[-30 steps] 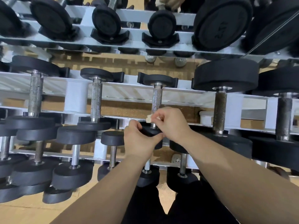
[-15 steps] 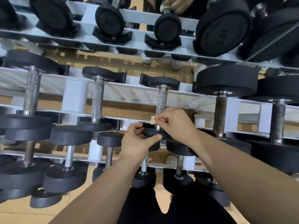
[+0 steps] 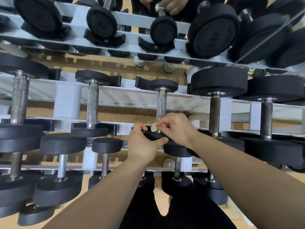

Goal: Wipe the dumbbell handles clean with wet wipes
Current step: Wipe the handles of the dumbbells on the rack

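Note:
A small black dumbbell with a knurled steel handle (image 3: 161,104) lies on the middle shelf of the white rack (image 3: 67,100). My left hand (image 3: 143,144) grips its near black head (image 3: 156,135), thumb along the front edge. My right hand (image 3: 177,128) pinches a small crumpled wet wipe (image 3: 153,127) against the bottom of the handle, where it meets the head. The far head (image 3: 163,85) rests in a black cradle.
Several other dumbbells fill the shelves: slim-handled ones to the left (image 3: 93,104), heavy ones to the right (image 3: 215,111). A mirror above the rack reflects the top shelf and a hand with a wipe (image 3: 171,4). Smaller dumbbells (image 3: 177,164) sit on the lower shelf beneath my hands.
The view has shifted slightly; both hands stay on the same dumbbell. My right hand with the wipe has dropped a little toward the handle's base.

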`<state>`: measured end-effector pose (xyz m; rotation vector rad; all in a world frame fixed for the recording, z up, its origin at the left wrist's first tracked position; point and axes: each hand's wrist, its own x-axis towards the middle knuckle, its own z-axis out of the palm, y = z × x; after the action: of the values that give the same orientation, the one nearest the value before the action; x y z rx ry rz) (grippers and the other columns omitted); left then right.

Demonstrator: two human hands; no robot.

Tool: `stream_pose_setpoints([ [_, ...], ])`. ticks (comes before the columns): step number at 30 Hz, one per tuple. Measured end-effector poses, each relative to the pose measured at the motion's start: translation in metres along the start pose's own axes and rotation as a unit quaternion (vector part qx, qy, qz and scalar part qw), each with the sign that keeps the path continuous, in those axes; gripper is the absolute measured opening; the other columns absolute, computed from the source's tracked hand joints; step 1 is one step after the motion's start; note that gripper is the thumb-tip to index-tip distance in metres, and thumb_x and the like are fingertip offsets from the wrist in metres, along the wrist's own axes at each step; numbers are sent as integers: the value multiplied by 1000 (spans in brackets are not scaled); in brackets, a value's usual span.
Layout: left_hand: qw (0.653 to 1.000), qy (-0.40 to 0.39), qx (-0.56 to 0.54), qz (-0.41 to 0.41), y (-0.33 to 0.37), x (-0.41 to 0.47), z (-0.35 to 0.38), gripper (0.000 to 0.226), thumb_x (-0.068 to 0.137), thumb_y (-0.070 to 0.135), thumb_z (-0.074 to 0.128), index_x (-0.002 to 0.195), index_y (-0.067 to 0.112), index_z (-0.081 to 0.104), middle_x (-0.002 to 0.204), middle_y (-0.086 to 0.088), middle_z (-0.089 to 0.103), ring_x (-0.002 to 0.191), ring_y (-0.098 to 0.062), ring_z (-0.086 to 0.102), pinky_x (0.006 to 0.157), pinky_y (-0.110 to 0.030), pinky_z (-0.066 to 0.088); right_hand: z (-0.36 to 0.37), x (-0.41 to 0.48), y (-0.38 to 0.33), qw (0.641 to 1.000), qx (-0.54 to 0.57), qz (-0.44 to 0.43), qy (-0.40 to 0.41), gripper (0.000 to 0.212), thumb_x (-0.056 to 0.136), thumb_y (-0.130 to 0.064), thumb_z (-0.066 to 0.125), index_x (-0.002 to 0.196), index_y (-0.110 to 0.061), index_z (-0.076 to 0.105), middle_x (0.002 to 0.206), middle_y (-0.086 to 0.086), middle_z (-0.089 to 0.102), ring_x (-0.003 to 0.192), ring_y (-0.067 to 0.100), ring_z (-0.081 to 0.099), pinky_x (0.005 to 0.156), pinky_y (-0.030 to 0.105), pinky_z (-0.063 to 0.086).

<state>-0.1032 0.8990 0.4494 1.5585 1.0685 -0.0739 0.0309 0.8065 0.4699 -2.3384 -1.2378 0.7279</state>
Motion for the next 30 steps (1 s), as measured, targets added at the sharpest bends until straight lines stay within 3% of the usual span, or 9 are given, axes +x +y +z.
stream_pose_setpoints([
  [2,1000,-13,1,-10,-1,1,-5,60,62,33,95,90,27,41,90,-2,62,72,-16,59,59,-24,48,-1,13,2,999,-26,-19,16,10,91,-21,69,95,-17,77,90,-1,70,80,11,58,77,34,51],
  [4,999,-26,-4,-23,-3,3,-12,58,67,31,93,90,23,41,80,1,59,62,-13,55,50,-20,44,-6,39,4,995,-35,10,94,11,93,-21,67,97,-17,76,91,0,69,83,14,59,80,33,50],
  [8,999,-37,7,-26,-8,8,-26,56,70,34,91,87,22,39,70,2,54,64,-15,50,60,-29,45,-10,66,-1,974,34,125,183,8,94,-23,65,97,-23,73,85,-7,63,81,13,59,80,26,47],
  [11,999,-38,16,-24,-10,10,-31,56,71,33,91,85,21,38,71,3,53,66,-16,49,65,-30,44,1,38,-12,988,32,100,110,9,95,-21,63,94,-17,70,77,-11,58,70,7,51,66,19,36],
  [14,999,-25,33,-20,-8,9,-34,56,68,37,91,85,19,41,75,0,56,68,-18,50,67,-34,46,7,9,-14,994,36,102,-28,9,93,-18,64,90,-18,73,77,-15,60,72,2,54,69,22,41],
  [16,998,-5,61,-21,-6,4,-38,55,67,44,90,87,18,46,80,1,58,72,-19,53,69,-35,48,6,-2,-12,991,52,119,-7,9,93,-20,65,91,-20,73,86,-11,67,82,7,60,76,24,45],
  [20,994,47,96,-6,4,-22,-54,47,77,51,82,98,20,52,95,4,61,88,-18,61,77,-36,52,-2,-18,-26,974,144,136,111,6,96,-27,64,90,-27,66,76,-17,58,73,1,55,65,16,37],
  [26,983,115,142,-1,-3,-70,-97,36,86,44,76,101,21,53,96,9,61,86,-8,59,63,-20,38,13,-33,-60,957,240,127,105,6,96,-32,64,90,-31,67,82,-15,62,81,5,58,70,24,45],
  [30,979,148,138,-18,-4,-89,-131,39,84,46,76,105,21,55,100,7,61,88,-9,59,73,-29,45,20,-42,-89,949,281,117,83,4,96,-31,64,93,-31,67,82,-15,63,79,1,58,66,19,41],
])
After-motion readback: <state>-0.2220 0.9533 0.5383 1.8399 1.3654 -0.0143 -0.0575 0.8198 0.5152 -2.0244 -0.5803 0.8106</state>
